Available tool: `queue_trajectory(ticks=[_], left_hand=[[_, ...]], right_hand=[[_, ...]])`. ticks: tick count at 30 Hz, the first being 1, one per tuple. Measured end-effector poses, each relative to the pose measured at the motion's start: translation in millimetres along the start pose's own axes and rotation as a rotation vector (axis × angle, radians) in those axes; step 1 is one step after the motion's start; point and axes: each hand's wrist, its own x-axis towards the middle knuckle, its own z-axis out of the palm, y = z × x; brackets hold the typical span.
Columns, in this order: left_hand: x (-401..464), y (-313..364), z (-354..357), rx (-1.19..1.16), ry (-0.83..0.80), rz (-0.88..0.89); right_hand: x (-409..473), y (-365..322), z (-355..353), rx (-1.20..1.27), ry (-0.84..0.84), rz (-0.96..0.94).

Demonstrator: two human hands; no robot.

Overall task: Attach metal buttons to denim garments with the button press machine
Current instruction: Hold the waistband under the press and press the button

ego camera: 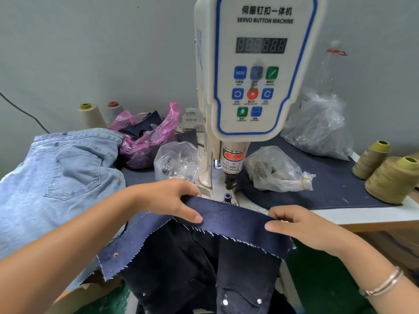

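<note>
While a dark garment with metal studs (226,279) is hanging below the tabletop's (362,215) near edge, a dark blue denim strip (226,216) is being held flat across that edge. It is being pinned by the left hand (167,198), fingers spread on top with the thumb over the cloth, and pinched at its right end by the right hand (301,225), fingers curled closed on the fabric. A brass button (115,254) is showing near the strip's lower left corner. Just beyond, the button machine (254,64) is standing, its lower die (227,196) just past the strip. Flanking its column, two clear bags (179,160) of metal hardware are lying. Farther back, dark scraps are being held in a pink bag (147,137), and a larger clear bag (317,125) is resting toward the right rear corner; its contents cannot be made out.
</note>
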Motion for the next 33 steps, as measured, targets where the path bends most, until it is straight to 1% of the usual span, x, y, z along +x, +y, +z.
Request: queue_trajectory(ticks=[3,5,9,12,15,17,19,21,23,24,27,30,31,33], left_hand=[[-1.4,2.8,-5.5,-0.074,-0.045,-0.022],[-0.2,0.4,-9.0,-0.047,-0.055,-0.047],[1.8,-4.0,-7.3,0.082,-0.052,-0.028],[3.3,-5.1,-4.5,0.022,-0.029,-0.004],[7.7,-6.1,1.4,-0.02,-0.004,0.008],[9.2,-7.3,5.3,-0.064,0.001,0.022],[6.2,-8.3,3.8,-0.161,-0.032,0.022],[2.2,-10.1,0.3,-0.22,-0.081,0.018],[0.0,-10.4,-0.7,-0.164,-0.086,0.026],[0.2,-10.3,-0.2,-0.143,-0.08,0.028],[1.3,-7.8,2.3,-0.058,-0.059,0.034],[4.5,-8.9,4.2,0.091,0.003,0.047],[5.4,-9.1,4.3,0.105,0.011,0.051],[6.1,-9.8,2.8,0.052,-0.002,0.058]], right_hand=[[-4.8,2.9,-6.8,0.271,-0.02,-0.032],[-4.9,3.8,-12.3,0.347,-0.054,-0.036],[-4.8,4.3,-20.0,0.391,-0.09,-0.025],[-5.4,4.6,-23.3,0.409,-0.078,-0.005],[-2.3,7.1,-18.2,0.396,-0.012,0.049],[1.0,8.2,-12.0,0.463,0.056,0.063],[2.9,4.7,-7.2,0.533,0.098,0.035],[-0.1,-0.5,-4.6,0.505,0.07,-0.007],[-2.3,-0.2,-4.5,0.373,0.047,-0.033],[-2.5,0.5,-4.5,0.339,0.069,-0.044],[-2.6,4.2,-4.2,0.388,0.157,-0.073],[-2.7,5.8,-4.2,0.412,0.168,-0.097],[-3.1,4.9,-4.8,0.413,0.164,-0.1],[-3.4,5.5,-7.9,0.399,0.163,-0.09]])
